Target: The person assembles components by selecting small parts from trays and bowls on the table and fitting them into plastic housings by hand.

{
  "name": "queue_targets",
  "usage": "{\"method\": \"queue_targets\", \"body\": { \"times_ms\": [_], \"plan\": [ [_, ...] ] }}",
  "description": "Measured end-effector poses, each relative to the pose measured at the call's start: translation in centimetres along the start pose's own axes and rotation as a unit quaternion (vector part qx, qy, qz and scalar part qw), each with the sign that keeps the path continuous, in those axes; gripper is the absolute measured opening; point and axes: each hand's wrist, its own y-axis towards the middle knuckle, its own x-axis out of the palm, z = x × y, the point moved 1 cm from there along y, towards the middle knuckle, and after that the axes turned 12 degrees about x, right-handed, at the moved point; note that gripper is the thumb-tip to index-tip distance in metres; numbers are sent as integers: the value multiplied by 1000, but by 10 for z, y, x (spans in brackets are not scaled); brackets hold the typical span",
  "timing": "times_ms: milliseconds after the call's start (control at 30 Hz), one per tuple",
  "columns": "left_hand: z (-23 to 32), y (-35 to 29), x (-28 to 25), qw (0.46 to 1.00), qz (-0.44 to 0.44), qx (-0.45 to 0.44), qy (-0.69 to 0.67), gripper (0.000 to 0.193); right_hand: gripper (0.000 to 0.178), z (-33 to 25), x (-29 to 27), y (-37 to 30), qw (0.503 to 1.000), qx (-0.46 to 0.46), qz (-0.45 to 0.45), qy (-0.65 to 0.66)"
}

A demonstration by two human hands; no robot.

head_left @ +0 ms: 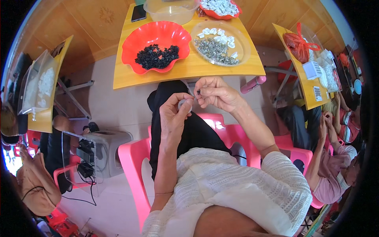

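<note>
Over my lap, just off the table's near edge, my left hand [172,114] is closed round a small round whitish piece [185,104]. Close beside it on the right, my right hand [219,94] pinches a tiny black part [198,92] between thumb and fingers. Both sets of fingertips nearly meet. Ahead on the table, a red wavy-rimmed bowl [132,41] holds a heap of small black parts [158,57]. To its right, a see-through round tray [244,45] carries small shiny metal parts [217,50] and several white pieces [213,31].
At the table's back are a phone [138,13], a see-through basin [171,15] and a red dish [237,15] of white pieces. A pink bottle [253,84] stands by the table's right corner. Other people sit at side tables left and right. A pink chair [132,154] surrounds me.
</note>
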Motion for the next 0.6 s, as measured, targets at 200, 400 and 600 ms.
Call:
{"method": "queue_targets", "body": {
  "times_ms": [200,400,600],
  "plan": [
    [0,0,-1,1000,9,-5,-10,9,14,5,-3,5,1000,-9,0,19],
    [-1,-1,-5,1000,12,-4,-5,10,12,9,2,6,1000,-20,20,2],
    [-3,0,-5,1000,13,-24,1,16,8,10,10,7,991,-69,9,-112]
  ]
}}
